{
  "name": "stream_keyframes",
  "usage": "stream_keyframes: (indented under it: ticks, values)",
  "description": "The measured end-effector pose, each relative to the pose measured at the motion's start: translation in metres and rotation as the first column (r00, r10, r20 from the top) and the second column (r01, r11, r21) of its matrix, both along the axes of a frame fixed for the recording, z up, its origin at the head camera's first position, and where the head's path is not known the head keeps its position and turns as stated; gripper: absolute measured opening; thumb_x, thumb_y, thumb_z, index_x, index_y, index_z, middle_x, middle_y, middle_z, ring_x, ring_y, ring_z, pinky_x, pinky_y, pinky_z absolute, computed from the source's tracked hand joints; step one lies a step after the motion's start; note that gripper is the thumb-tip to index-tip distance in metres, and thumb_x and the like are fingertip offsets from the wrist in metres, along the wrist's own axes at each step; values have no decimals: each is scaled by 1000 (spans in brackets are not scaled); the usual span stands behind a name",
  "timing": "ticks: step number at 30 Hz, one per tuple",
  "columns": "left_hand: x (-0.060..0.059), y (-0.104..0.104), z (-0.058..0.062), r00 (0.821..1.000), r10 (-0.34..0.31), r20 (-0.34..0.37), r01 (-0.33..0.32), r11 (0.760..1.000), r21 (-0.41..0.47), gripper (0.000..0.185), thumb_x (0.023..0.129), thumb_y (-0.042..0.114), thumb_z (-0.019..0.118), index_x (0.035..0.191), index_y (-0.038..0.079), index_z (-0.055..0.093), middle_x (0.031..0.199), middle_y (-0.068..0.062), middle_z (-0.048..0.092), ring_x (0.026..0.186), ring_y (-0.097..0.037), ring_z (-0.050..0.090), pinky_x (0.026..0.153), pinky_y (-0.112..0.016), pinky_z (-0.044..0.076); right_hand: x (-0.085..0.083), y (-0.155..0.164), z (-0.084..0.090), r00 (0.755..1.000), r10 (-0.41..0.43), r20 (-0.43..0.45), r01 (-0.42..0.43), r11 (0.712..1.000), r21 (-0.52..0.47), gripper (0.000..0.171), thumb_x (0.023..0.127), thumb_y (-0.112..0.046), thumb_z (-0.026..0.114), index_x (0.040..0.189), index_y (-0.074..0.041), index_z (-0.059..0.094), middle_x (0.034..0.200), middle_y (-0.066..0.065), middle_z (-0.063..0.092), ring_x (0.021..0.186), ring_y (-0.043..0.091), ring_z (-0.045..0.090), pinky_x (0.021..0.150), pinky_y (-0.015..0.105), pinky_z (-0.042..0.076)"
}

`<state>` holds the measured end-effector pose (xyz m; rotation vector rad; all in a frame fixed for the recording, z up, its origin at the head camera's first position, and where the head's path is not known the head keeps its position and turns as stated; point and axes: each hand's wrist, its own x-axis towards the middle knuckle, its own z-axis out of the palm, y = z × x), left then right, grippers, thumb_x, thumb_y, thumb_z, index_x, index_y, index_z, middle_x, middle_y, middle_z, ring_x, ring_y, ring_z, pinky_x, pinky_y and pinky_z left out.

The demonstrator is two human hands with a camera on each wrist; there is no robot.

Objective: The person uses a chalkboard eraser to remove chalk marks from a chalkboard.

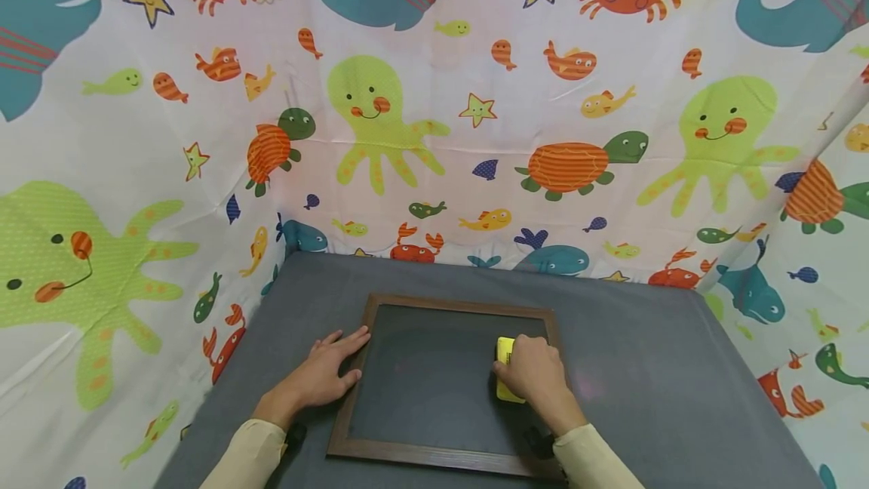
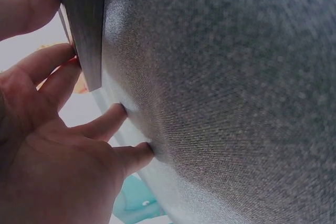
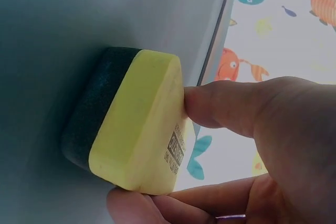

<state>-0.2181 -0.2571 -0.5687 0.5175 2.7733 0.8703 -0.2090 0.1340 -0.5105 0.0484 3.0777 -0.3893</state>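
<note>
- The right hand (image 1: 539, 370) grips a yellow block-shaped eraser with a dark, felt-like underside (image 3: 128, 121), thumb on one side and fingers on the other, a hold that seems meant to keep the dark face towards the board
- That eraser is over the right part of a dark, flat, rectangular board with a brown wood-look frame (image 1: 434, 391), just inside the frame's right side
- The left hand (image 1: 315, 374) is spread wide and grasps nothing; its thumb and nearest fingertips touch the frame's left edge while two other fingertips rest on the cloth, probably to steady the board
- The board lies flat, its near edge towards the person, likely so both hands reach it easily
- Beneath it, a desk covered in plain grey woven cloth (image 1: 652, 368)
- White fabric printed with colourful sea animals (image 1: 475, 164) hangs behind and at both sides, lightly creased
</note>
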Motion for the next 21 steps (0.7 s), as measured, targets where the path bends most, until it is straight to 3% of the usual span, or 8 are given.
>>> stream_keyframes:
  ticks: [12, 21]
  values:
    - [1, 0, 1, 1000, 1, -10, -1, 1000, -3, 71, 105, 15, 73, 169, 11, 44, 179, -6, 35, 164, -57, 23, 123, -87, 12, -9, -40, 0, 999, 33, 15, -33, 999, -43, 39, 90, -36, 86, 90, -2, 66, 72, 8, 58, 59, 22, 58, 53, 36, 54]
    - [1, 1, 2, 1000, -7, -12, 7, 1000, -5, 70, 105, 15, 73, 169, 10, 44, 179, -6, 35, 163, -57, 24, 123, -87, 12, -13, -74, -1, 996, 75, 43, -73, 996, -45, 41, 92, -38, 87, 98, -1, 71, 76, 9, 61, 61, 22, 60, 55, 37, 58]
